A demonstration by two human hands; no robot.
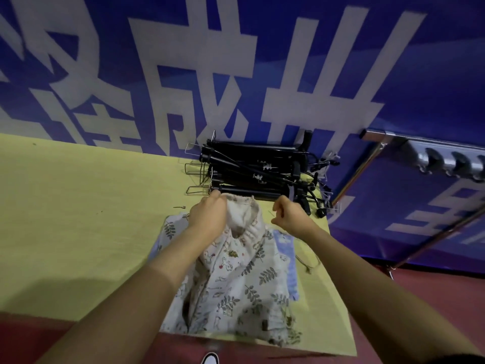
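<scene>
A pile of black clip hangers (256, 164) lies at the back of the yellow table (78, 206), against the blue banner. In front of it lies a stack of printed garments (236, 279) with leaf and animal patterns. My left hand (208, 216) reaches to the left end of the nearest hanger (252, 193), fingers curled at its clip and the garment's waistband. My right hand (290, 215) is at that hanger's right end, fingers curled as if pinching the clip. The garment's top edge bunches between both hands.
A blue banner (262, 74) with large white characters stands behind the table. A metal clothes rail (433, 156) with hanger hooks runs at the right. A small metal piece (178, 206) lies on the table left of my hands. The floor (420, 298) is red.
</scene>
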